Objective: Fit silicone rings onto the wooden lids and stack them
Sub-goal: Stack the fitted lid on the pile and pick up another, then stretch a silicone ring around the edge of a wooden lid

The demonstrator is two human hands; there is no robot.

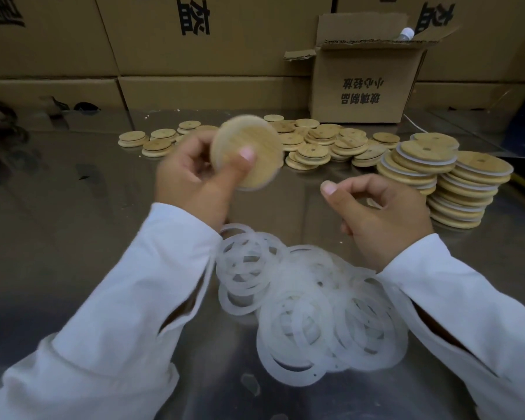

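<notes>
Left hand (191, 174) grips round pale wooden lid (249, 147). Right hand (382, 213) loosely curled, empty. Translucent white silicone ring pile (315, 298) lies near-side, between the 2 wrists.

Shiny table (73, 207) carries loose lids (312, 144), lid stacks (467, 192), silicone rings (315, 313), a carton (361, 86).
</notes>
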